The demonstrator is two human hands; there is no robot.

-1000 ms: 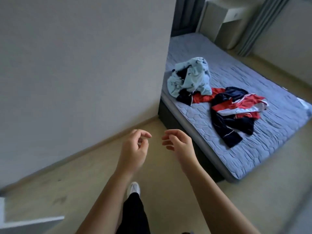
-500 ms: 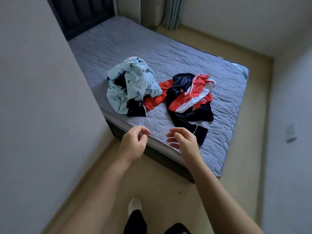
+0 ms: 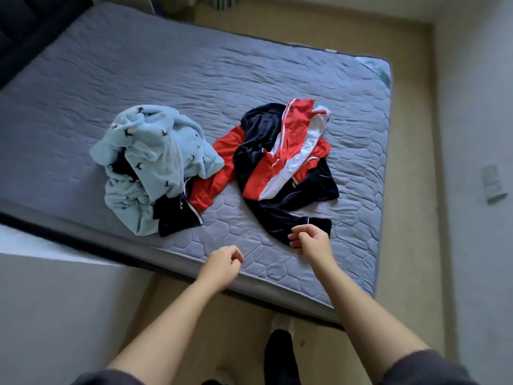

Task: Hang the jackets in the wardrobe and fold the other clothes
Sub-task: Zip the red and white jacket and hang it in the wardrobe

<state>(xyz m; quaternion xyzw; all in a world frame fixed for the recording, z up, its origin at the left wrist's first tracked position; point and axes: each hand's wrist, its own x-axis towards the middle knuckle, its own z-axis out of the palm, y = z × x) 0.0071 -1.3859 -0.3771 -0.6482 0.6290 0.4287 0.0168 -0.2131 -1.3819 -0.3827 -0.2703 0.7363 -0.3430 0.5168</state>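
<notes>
A crumpled navy, red and white jacket [image 3: 280, 159] lies on the grey quilted mattress [image 3: 194, 79], one dark sleeve stretching toward the near edge. Left of it sits a heap of light blue fleece with small dark prints [image 3: 155, 157], and a dark garment with a red part [image 3: 188, 207] pokes out from under it. My right hand [image 3: 311, 240] hovers over the end of that dark sleeve, fingers loosely curled, holding nothing. My left hand [image 3: 222, 262] hangs above the mattress's near edge, also loosely curled with nothing in it.
A pale wall corner [image 3: 55, 301] juts in at the lower left. Beige floor [image 3: 410, 134] runs along the bed's right side up to a wall with a small white plate [image 3: 494, 184]. A dark headboard [image 3: 25, 29] is at the top left. My foot [image 3: 280, 326] stands by the bed.
I have walked round the wall corner up to the bed. Both hands now reach over the mattress, the right one arriving at the jacket's dark sleeve.
</notes>
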